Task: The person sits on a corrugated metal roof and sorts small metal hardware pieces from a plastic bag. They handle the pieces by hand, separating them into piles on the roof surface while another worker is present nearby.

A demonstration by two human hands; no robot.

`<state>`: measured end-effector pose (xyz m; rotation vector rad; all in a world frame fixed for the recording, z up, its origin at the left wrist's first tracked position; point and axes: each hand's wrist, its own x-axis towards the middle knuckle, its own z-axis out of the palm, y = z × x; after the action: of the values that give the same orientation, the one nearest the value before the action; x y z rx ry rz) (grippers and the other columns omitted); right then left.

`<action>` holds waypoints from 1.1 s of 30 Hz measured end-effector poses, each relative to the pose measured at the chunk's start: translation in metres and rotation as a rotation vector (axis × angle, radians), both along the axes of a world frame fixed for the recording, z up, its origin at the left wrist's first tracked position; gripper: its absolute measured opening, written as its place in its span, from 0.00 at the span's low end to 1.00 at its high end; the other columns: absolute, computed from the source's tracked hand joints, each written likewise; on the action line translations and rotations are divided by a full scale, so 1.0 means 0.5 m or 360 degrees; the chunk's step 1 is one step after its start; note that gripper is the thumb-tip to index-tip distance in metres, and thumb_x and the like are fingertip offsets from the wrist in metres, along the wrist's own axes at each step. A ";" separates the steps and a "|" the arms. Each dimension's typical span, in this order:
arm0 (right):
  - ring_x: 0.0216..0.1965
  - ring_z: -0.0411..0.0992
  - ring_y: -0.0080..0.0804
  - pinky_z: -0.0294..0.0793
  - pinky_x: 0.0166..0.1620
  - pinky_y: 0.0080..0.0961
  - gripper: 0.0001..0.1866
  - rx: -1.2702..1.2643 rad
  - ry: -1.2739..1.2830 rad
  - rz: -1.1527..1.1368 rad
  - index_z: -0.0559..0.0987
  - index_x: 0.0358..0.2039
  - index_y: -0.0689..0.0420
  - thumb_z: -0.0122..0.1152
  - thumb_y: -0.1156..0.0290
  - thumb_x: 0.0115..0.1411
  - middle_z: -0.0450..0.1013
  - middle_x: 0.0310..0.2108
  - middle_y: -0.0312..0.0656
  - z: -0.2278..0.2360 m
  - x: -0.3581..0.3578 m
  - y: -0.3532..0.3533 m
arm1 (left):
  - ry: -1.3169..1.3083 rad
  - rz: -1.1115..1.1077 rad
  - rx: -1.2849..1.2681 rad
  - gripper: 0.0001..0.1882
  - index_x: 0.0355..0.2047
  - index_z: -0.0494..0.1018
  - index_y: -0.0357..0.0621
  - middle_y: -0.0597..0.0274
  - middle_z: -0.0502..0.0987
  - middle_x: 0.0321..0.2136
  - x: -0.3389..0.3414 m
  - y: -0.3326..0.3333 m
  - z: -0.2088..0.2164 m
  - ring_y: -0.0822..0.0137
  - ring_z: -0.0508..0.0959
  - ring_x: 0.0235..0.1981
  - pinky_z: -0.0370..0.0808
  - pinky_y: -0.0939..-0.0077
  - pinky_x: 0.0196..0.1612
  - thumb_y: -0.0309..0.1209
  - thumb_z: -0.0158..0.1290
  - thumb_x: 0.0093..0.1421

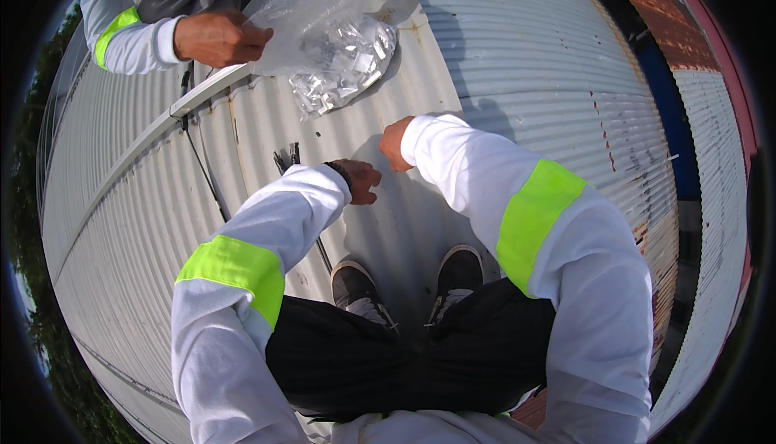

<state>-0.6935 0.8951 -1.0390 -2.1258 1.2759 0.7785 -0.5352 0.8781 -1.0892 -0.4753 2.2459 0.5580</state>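
Observation:
My left hand point(360, 182), with a dark band at the wrist, hangs just above the corrugated metal roof point(420, 64). Its fingers are curled inward, and whatever they may hold is hidden. Close by on the right, my right hand point(394, 145) is closed with its fingers turned down out of sight; the two hands are apart. Beyond them lies a clear plastic bag point(343, 60) full of small silvery metal pieces. Another person's hand point(221, 38) grips the bag's left side. Dark cable ends point(284, 157) stick up beside my left wrist.
A pale metal rail point(208, 90) runs across the roof at left, with a black cable point(206, 165) crossing beneath it. My dark shoes point(356, 286) stand on the ridged sheets. Rusty roofing point(663, 20) and a dark blue gap point(683, 149) border the right side.

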 end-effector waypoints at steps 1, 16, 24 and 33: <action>0.40 0.79 0.47 0.78 0.44 0.40 0.16 0.0004 0.0000 0.0004 0.84 0.36 0.56 0.61 0.59 0.55 0.80 0.38 0.49 -0.002 0.000 -0.001 | -0.0003 0.0003 -0.0001 0.26 0.53 0.70 0.47 0.52 0.73 0.50 0.000 0.000 0.001 0.52 0.74 0.53 0.70 0.58 0.57 0.47 0.53 0.59; 0.39 0.79 0.47 0.78 0.43 0.40 0.15 -0.0008 -0.0072 0.0038 0.85 0.34 0.56 0.62 0.59 0.54 0.80 0.34 0.47 0.004 -0.003 -0.001 | -0.0026 -0.0021 -0.0002 0.26 0.54 0.70 0.48 0.52 0.73 0.50 -0.003 0.003 0.015 0.52 0.73 0.54 0.69 0.58 0.58 0.47 0.52 0.60; 0.39 0.79 0.47 0.78 0.43 0.40 0.15 -0.0031 -0.0055 0.0020 0.85 0.35 0.55 0.61 0.59 0.54 0.80 0.35 0.48 -0.002 -0.003 0.000 | -0.0069 -0.0001 0.0013 0.27 0.55 0.71 0.48 0.54 0.72 0.54 -0.006 0.002 0.011 0.52 0.72 0.56 0.69 0.57 0.59 0.48 0.52 0.59; 0.42 0.79 0.46 0.77 0.45 0.40 0.15 0.0003 -0.0044 0.0024 0.85 0.35 0.56 0.61 0.59 0.55 0.80 0.38 0.48 0.005 -0.002 -0.002 | -0.0013 -0.0020 -0.0001 0.26 0.53 0.70 0.47 0.52 0.73 0.50 -0.001 0.002 0.004 0.52 0.74 0.53 0.70 0.58 0.58 0.47 0.53 0.59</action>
<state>-0.6942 0.8943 -1.0366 -2.1396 1.2456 0.7538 -0.5359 0.8792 -1.0873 -0.4626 2.2400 0.5479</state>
